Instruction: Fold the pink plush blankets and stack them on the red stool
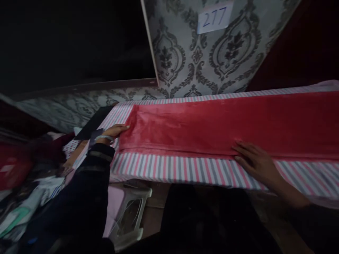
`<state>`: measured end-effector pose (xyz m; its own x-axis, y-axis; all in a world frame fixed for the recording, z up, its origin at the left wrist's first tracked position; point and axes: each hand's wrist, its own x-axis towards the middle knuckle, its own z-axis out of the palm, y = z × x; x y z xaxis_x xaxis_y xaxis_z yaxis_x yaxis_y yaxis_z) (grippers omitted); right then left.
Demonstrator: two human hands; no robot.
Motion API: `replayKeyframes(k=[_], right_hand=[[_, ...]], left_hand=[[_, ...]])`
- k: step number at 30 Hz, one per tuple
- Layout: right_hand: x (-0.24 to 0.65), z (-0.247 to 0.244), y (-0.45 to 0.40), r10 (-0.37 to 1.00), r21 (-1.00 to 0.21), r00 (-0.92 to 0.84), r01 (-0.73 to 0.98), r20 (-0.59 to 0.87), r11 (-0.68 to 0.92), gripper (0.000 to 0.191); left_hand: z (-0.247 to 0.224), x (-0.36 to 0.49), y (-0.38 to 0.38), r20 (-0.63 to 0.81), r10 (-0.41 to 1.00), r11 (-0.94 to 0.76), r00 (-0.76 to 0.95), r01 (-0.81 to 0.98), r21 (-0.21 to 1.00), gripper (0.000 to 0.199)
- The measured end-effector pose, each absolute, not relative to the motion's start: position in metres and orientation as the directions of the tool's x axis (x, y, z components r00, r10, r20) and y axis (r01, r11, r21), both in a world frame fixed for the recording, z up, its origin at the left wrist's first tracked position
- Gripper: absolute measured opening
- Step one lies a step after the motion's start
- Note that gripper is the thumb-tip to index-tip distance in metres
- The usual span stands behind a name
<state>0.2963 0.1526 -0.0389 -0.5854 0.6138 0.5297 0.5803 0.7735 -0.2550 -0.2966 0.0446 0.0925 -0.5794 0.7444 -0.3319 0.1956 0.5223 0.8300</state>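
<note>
Striped cloth (169, 169) is covering a long raised surface, its near edge hanging in soft waves; below, a pale plastic stool (147, 192) is showing a smooth, rounded frame. Right hand (255, 160) is resting palm down across the near edge of the red cloth (185, 127), fingers extended and slightly apart, clamping nothing. Left hand (115, 131) is touching the short left end; whether its fingertips are closing on the fabric, cannot tell. Red cloth is lying lengthwise on the stripes, running out of view at right.

Handling, as judged: light, flat pressure is suiting this fabric better than poking; the left hand is best steadying the end while the right is easing wrinkles along the length, checking that the near layers are lining up. Pile is looking plush, catching a dull sheen, puckering near the left end. Beyond, patterned wallpaper (197, 54) is carrying grey scrollwork and a paper label (215, 17) reading 277.
</note>
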Motion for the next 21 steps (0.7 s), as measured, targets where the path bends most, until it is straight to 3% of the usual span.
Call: replayKeyframes(k=[4,7,11,21], right_hand=[[0.289,-0.042,0.153,0.596,-0.193,-0.583,0.606,0.553,0.772,0.046],[0.281,-0.043,0.153,0.593,-0.181,-0.576,0.615,0.562,0.768,0.046],[0.273,-0.046,0.155,0.583,-0.192,-0.548,0.609,0.599,0.770,0.038],[0.273,-0.022,0.153,0.496,-0.193,-0.494,0.542,0.714,0.818,0.033]], left_hand=[[0.080,-0.297,0.019,-0.340,0.734,0.540,-0.588,0.201,0.817,0.046],[0.069,-0.293,0.010,-0.216,0.711,0.492,-0.670,0.253,0.833,0.049],[0.060,-0.284,0.003,-0.093,0.653,0.537,-0.752,0.372,0.757,0.032],[0.069,-0.277,-0.012,-0.238,0.620,0.583,-0.748,0.237,0.777,0.024]])
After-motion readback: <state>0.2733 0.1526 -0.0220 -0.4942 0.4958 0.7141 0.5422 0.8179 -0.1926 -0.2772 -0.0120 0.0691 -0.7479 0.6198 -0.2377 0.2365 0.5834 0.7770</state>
